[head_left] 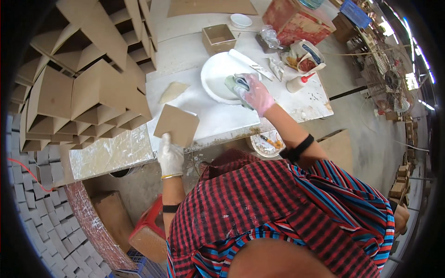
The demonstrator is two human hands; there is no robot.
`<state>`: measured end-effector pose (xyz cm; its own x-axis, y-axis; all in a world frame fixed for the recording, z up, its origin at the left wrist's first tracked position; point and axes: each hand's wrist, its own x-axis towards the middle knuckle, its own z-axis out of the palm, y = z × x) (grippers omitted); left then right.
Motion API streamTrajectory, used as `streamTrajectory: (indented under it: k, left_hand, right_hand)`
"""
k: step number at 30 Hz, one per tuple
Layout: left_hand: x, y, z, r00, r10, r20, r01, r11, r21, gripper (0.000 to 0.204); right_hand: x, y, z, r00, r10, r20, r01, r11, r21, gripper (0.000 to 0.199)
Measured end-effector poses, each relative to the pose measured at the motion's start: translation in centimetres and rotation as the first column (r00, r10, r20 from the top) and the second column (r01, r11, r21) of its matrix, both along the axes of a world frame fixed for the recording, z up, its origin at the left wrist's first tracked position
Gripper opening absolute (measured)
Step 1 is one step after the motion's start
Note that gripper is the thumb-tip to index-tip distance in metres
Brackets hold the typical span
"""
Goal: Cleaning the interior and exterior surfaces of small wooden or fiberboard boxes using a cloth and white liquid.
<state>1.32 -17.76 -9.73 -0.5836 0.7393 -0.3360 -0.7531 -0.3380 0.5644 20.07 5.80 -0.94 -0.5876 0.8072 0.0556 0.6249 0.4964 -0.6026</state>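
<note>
My left hand [170,156], in a white knit glove, grips the near edge of a square brown board piece [177,124], possibly a small box, over the table's front edge. My right hand [258,96] wears a thin translucent glove and is closed round a folded pale green and dark cloth [238,85]. That cloth is over the right part of a round white basin [204,82], whose inside is white. Across the basin's far rim lies a long white strip [250,64]. A loose tan scrap [174,92] is on the table left of the basin.
Brown board boxes [99,88] are stacked high at the left. Behind the basin stand an open box [219,41], a white bowl [241,20] and a red-stained block [299,21]. A red-capped bottle [296,84] is near the right edge. Below are a tub [268,144] and red stool [150,236].
</note>
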Motion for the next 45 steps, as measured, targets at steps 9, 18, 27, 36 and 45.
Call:
streamTrajectory:
  k: [9,18,27,36,45]
  left_hand:
    - [-0.6,-1.5,-2.9,0.973,0.102,0.205,-0.09,0.994,-0.069,0.028]
    - [-3.1,2.9,-6.1,-0.25,-0.656,-0.712,-0.414,0.737,-0.534,0.033]
    - [-1.4,5.5,-2.0,-0.491,-0.75,-0.444,-0.649,0.655,-0.388,0.034]
    - [0.3,9.7,5.0,-0.297,-0.787,-0.541,-0.638,0.585,-0.501,0.037]
    - [-0.5,14.6,5.8,-0.151,-0.332,-0.931,-0.37,0.892,-0.258,0.038]
  right_hand:
    - [-2.8,5.1,-2.8,0.828,0.145,0.542,-0.219,0.973,0.075,0.035]
    - [-3.7,6.9,-5.5,0.685,0.254,0.682,-0.316,0.948,-0.036,0.037]
    - [0.1,9.6,-3.3,0.956,0.232,0.18,-0.202,0.965,-0.169,0.039]
    - [2.4,10.6,-3.7,0.768,-0.467,-0.44,-0.339,0.286,-0.896,0.046]
    - [-2.6,-0.4,4.8,0.65,0.403,-0.644,-0.439,0.891,0.114,0.051]
